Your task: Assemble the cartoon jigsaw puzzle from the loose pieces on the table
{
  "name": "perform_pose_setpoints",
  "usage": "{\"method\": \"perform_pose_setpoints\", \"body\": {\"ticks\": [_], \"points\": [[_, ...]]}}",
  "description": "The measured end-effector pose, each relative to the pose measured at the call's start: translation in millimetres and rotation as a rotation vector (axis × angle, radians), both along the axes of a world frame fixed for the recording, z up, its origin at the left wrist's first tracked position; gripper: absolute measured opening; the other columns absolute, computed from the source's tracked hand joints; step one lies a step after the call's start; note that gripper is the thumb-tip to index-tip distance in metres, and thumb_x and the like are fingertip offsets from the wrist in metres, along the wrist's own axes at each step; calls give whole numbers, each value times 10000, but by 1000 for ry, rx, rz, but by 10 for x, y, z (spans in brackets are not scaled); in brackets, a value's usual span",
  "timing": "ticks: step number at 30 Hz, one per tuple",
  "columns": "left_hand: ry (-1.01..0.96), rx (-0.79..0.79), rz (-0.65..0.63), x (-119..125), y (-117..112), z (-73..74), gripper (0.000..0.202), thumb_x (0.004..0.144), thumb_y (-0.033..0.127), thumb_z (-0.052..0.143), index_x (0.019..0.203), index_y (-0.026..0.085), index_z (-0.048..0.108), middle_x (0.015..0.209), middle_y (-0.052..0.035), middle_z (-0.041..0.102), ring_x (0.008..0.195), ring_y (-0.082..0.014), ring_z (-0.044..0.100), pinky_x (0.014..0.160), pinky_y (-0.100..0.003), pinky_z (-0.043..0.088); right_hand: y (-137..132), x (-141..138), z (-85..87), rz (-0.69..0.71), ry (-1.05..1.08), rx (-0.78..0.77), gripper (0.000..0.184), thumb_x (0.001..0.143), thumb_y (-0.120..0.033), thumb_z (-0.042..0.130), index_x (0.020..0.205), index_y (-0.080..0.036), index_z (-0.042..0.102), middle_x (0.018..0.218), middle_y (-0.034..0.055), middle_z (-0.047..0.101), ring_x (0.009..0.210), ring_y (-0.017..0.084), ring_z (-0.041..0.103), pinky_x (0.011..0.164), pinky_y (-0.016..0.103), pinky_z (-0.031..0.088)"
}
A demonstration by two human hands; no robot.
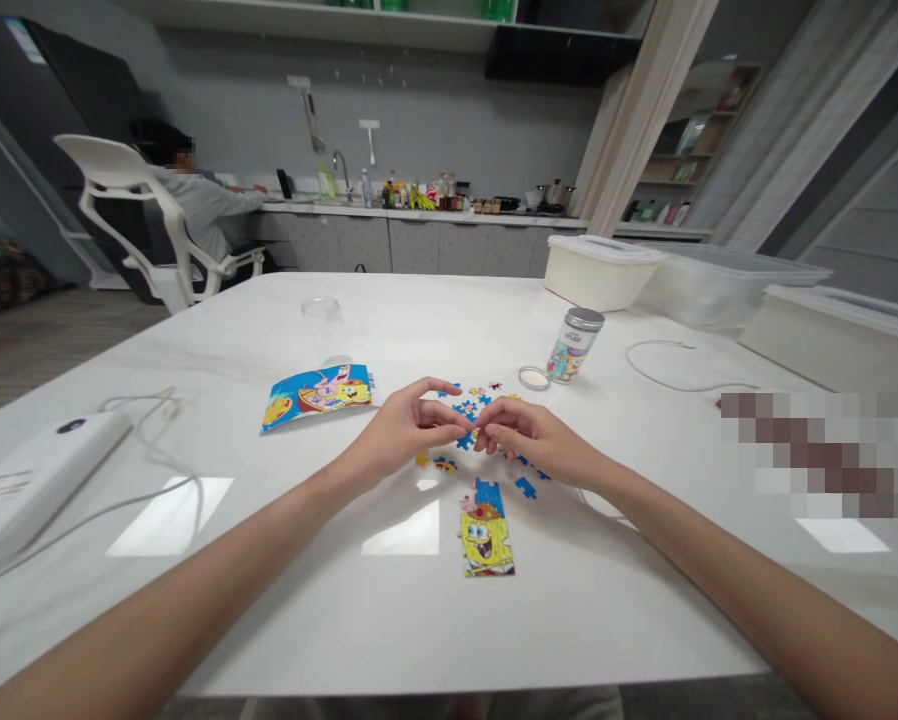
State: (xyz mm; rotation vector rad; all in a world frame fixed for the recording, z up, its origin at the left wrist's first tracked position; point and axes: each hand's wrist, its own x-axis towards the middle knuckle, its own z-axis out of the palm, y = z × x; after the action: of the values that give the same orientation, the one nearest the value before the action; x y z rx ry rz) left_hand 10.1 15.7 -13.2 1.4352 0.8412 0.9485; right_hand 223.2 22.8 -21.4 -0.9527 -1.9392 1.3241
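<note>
My left hand [411, 425] is over the loose pile, thumb and a finger closed around a blue jigsaw puzzle piece [464, 440]. Fingertip to fingertip with it, my right hand [535, 435] is pinched on a small puzzle piece, mostly hidden by the fingers. Loose puzzle pieces [525, 487], mostly blue with some yellow, lie around and under both hands. Closer to me lies a joined section of puzzle [486, 540] showing a yellow cartoon sponge face. Left of the hands is a picture sheet [320, 397] with cartoon figures on blue.
A printed tin [571, 345] stands behind my right hand, beside a round lid [534, 378]. A clear jar [325, 330] is at the back left. A white device [44, 480] with cables lies left; storage boxes [603, 272] line the right. A person [205, 205] sits beyond the table.
</note>
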Motion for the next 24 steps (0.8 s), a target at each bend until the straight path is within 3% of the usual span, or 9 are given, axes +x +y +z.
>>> {"method": "perform_pose_setpoints", "body": {"ticks": [8, 12, 20, 24], "points": [[-2, 103, 40, 34, 45, -61, 422, 667, 253, 799, 974, 195, 516, 855, 10, 659, 706, -128, 671, 668, -272, 532, -1, -65, -48, -53, 135, -137, 289, 728, -267, 745, 911, -220, 527, 785, 9, 676, 750, 148, 638, 637, 287, 472], [51, 114, 14, 32, 32, -68, 358, 666, 249, 794, 886, 191, 518, 827, 2, 672, 727, -129, 659, 668, -266, 523, 20, -51, -26, -100, 126, -114, 254, 750, -298, 713, 959, -216, 593, 830, 34, 681, 742, 151, 639, 594, 280, 465], [36, 67, 15, 46, 48, -125, 344, 708, 247, 753, 918, 201, 484, 764, -8, 722, 685, -129, 661, 653, -270, 512, 0, -56, -2, -101, 75, -164, 199, 716, -322, 736, 729, -195, 582, 741, 28, 686, 694, 145, 628, 621, 289, 496], [22, 60, 23, 46, 55, -139, 335, 703, 259, 754, 894, 204, 484, 748, -3, 722, 677, -124, 656, 640, -257, 500, 7, -49, -22, -111, 49, -171, 193, 696, -282, 752, 746, -191, 590, 732, 8, 657, 649, 118, 598, 601, 269, 473]]}}
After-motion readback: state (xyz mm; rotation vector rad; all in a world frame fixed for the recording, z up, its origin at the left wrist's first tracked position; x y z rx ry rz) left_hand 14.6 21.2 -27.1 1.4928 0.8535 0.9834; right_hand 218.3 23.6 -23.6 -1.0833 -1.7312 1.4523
